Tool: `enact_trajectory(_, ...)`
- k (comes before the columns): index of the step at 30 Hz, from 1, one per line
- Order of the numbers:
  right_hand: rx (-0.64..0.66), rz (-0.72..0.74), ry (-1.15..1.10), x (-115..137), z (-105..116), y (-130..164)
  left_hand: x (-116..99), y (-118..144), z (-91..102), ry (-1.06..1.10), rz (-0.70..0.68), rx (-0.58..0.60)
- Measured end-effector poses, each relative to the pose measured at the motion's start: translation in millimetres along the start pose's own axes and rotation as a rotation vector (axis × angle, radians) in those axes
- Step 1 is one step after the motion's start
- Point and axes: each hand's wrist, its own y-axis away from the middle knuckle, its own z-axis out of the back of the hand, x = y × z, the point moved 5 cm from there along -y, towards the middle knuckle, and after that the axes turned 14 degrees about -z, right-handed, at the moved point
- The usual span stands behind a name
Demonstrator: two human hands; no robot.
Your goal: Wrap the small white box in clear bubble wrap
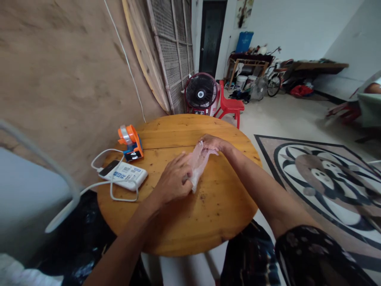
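Note:
A thin, crumpled, pale pink plastic bag [200, 161] is held just over the middle of a round wooden table [226, 202]. My left hand [175, 176] grips its left side, fingers bent and thumb near the lower end. At the bag's far end, my right hand [212, 142] pinches the gathered film, with the wrist bent and some fingertips hidden behind the folds. Whether anything lies inside the bag, I cannot tell.
On the table's left are a white power bank [131, 176] with a white cable and an orange-and-blue tape dispenser [131, 141]. Beyond the table stand a fan [201, 93] and a red chair [230, 104]. Another person's arm [373, 88] shows at far right.

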Motion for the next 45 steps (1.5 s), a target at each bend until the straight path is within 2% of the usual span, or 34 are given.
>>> enact_trajectory(3,0.016,0.011,0.014,0,-1,-4,2,-11,2.6,0.091,-0.063,0.088)
enact_trajectory(7,0.014,0.006,0.024,-4,0,-6,4,-18,4.0,0.169,-0.026,0.162)
enact_trajectory(13,0.041,0.012,-0.005,-3,-1,-1,8,-15,2.2,0.194,0.047,0.208)
enact_trajectory(18,0.053,-0.006,-0.007,1,0,6,13,-15,-2.7,0.226,0.042,0.203)
enact_trajectory(22,0.113,0.011,-0.072,0,3,12,16,-16,-6.0,0.236,0.054,0.204)
enact_trajectory(31,0.181,0.066,-0.113,-2,8,32,14,-17,-4.1,0.245,0.056,0.158)
enact_trajectory(37,0.156,0.049,-0.102,-4,17,42,13,-16,-3.4,0.23,0.104,0.185)
enact_trajectory(41,0.06,0.04,-0.197,-6,22,39,15,-15,-6.2,0.234,0.103,0.182)
enact_trajectory(45,0.023,0.043,-0.233,-6,24,36,14,-14,-6.0,0.243,0.113,0.172)
